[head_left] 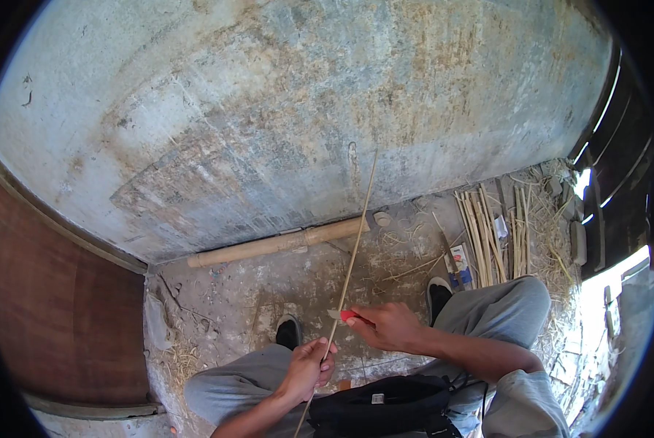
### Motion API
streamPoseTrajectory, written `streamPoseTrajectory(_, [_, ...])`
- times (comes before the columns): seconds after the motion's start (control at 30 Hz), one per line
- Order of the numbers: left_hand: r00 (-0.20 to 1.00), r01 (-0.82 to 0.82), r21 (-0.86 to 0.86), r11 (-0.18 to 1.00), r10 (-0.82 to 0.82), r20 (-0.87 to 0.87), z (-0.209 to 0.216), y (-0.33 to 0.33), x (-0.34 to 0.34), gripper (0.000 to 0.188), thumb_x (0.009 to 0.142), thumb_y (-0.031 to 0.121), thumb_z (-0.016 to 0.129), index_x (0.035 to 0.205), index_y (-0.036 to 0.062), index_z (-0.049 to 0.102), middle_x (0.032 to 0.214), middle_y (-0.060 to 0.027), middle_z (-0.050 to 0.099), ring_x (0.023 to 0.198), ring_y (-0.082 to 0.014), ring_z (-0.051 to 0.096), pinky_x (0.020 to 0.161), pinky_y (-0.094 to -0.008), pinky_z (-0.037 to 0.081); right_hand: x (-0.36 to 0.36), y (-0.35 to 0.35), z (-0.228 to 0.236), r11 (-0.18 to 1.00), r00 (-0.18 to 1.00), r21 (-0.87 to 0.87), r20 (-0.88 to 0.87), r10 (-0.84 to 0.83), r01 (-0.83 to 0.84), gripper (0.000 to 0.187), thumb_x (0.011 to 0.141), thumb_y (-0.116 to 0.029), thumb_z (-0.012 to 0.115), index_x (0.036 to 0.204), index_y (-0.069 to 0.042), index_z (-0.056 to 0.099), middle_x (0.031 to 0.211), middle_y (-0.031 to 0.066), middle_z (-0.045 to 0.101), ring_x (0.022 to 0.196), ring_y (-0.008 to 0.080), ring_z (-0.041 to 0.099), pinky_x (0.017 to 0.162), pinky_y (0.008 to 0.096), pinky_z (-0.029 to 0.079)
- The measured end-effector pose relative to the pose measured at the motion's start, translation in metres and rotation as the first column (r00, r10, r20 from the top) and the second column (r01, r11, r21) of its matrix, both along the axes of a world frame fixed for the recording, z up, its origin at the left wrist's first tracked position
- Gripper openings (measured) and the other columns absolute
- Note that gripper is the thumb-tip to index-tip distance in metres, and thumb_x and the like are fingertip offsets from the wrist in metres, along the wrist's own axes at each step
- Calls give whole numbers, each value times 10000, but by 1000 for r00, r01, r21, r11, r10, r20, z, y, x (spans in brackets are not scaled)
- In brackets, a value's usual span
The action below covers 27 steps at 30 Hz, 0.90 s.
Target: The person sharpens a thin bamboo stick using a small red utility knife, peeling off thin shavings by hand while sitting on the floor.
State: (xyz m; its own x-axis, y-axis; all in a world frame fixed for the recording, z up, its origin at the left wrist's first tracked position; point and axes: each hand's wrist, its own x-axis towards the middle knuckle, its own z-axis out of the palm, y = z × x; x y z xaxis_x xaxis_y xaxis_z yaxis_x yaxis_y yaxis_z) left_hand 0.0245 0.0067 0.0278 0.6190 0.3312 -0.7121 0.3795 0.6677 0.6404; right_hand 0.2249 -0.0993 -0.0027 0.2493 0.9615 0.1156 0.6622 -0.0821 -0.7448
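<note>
A long thin bamboo strip slants from my lap up toward the wall. My left hand is closed around its lower part, in front of my left knee. In my right hand I grip a red-handled utility knife, fingers wrapped round the handle. Its short blade lies at the strip, a little above my left hand; whether it cuts in cannot be made out. The strip's lowest end runs out of view at the bottom edge.
A bamboo pole lies along the foot of the stained wall. Cut bamboo strips are stacked at the right, beside a blue and white packet and straw-like shavings. A black bag rests at my waist. A brown wooden panel stands left.
</note>
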Motion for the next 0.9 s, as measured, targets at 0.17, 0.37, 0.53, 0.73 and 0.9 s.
streamPoseTrajectory(0.17, [1000,4,54,999,-4,-9,-3,2,-3,316,1097,291,382,957,49,527,620,13,378,418,-63,302,371,-239,233,-3,4,0,1000,999,8,45,-28,28,384,970,-406,588,1133,-74,691,772,153,718,621,371,688,541,482,526])
streamPoseTrajectory(0.37, [1000,0,60,998,1,-18,2,3,-8,302,1094,271,402,937,46,529,623,21,378,429,-62,319,387,-245,246,-6,3,3,999,993,33,114,-34,31,332,924,-347,668,1105,-71,694,776,140,718,609,327,694,507,441,525])
streamPoseTrajectory(0.53, [1000,4,70,998,-4,-8,-3,1,-12,320,1095,272,389,939,32,532,584,14,355,412,-69,300,371,-253,226,-8,0,5,996,983,60,172,-72,62,360,942,-398,632,1072,-70,701,736,146,712,563,346,680,483,462,513])
streamPoseTrajectory(0.73, [1000,17,81,997,-15,-16,-6,-6,-24,293,1090,263,416,930,44,528,598,24,369,414,-56,299,361,-245,227,18,9,0,989,967,5,206,-148,150,324,916,-365,673,1063,-78,704,686,131,688,575,334,674,509,450,520])
streamPoseTrajectory(0.9, [998,62,190,980,-56,-34,-9,-4,-31,303,1088,264,425,928,34,540,589,19,379,412,-58,307,361,-250,234,17,9,2,982,966,71,180,-186,176,319,926,-368,660,1064,-85,709,674,133,681,569,342,670,513,452,519])
